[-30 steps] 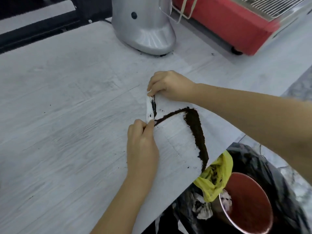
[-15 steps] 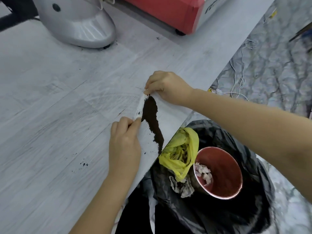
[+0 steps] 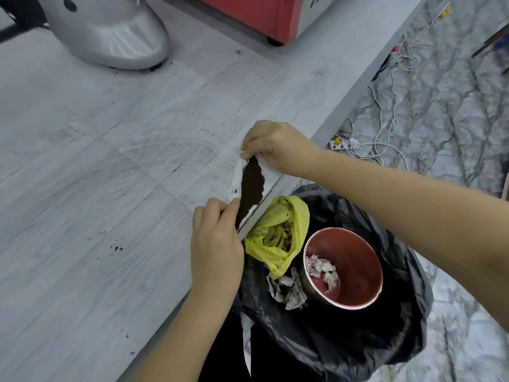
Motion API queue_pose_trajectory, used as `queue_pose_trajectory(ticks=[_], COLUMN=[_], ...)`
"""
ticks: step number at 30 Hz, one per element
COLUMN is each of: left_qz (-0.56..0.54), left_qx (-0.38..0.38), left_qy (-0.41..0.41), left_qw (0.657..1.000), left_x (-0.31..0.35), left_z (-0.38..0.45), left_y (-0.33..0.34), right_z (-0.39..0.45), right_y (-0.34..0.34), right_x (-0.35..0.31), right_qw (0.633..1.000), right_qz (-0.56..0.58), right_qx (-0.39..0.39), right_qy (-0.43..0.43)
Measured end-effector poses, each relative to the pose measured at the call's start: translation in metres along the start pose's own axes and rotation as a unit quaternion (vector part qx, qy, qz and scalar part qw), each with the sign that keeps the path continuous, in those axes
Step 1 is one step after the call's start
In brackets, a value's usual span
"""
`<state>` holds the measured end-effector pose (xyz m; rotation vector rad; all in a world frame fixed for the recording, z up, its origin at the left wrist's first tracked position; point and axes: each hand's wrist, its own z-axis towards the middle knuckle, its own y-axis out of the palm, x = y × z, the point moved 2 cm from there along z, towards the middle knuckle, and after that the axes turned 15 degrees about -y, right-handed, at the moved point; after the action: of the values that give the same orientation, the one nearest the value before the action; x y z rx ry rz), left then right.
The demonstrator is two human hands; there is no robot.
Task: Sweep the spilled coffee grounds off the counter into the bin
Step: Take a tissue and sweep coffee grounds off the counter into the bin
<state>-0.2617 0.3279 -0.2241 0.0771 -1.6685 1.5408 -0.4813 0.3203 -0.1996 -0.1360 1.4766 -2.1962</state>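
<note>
A dark heap of coffee grounds (image 3: 252,186) lies against the counter's right edge (image 3: 341,111). A white paper strip (image 3: 235,180) stands behind the heap. My left hand (image 3: 216,244) pinches the strip's near end and my right hand (image 3: 275,146) pinches its far end. Directly below the edge is the bin with a black liner (image 3: 399,312). A few stray grounds (image 3: 117,247) remain on the counter left of my left hand.
Inside the bin sit a yellow bag (image 3: 278,232), a red cup (image 3: 355,268) and crumpled paper (image 3: 287,292). A silver appliance base (image 3: 110,34) and a red machine (image 3: 275,15) stand at the back. Cables and a power strip (image 3: 343,144) lie on the floor.
Both hands have pushed the strip and the grounds rightward across the counter to its edge. The spread line of grounds has gathered into one heap. The bin now sits under the heap.
</note>
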Motion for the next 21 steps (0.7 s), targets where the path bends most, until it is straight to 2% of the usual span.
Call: queue_pose_trajectory(ticks=[4,10,16,21], left_qz=[-0.011,-0.043,-0.081,-0.047], left_qx=[-0.028,-0.048,0.022,0.130], left_qy=[0.001,-0.006,-0.053,-0.115], left_qw=[1.000,0.998,0.995,0.984], left_x=[0.013,0.018,-0.012,-0.066], left_z=[-0.020,-0.045,-0.040,-0.039], left_y=[0.004,0.002,-0.036,-0.086], right_z=[-0.031,-0.066,-0.012,0.079], right_y=[-0.013,-0.030,-0.015,0.029], right_x=[-0.012,-0.032,-0.044,-0.066], right_qw=[1.000,0.996,0.997,0.990], right_qz=[-0.009,-0.016,0.007,0.033], right_qx=[-0.014,-0.084,-0.051,-0.009], right_qy=[0.001,-0.005,-0.055,-0.133])
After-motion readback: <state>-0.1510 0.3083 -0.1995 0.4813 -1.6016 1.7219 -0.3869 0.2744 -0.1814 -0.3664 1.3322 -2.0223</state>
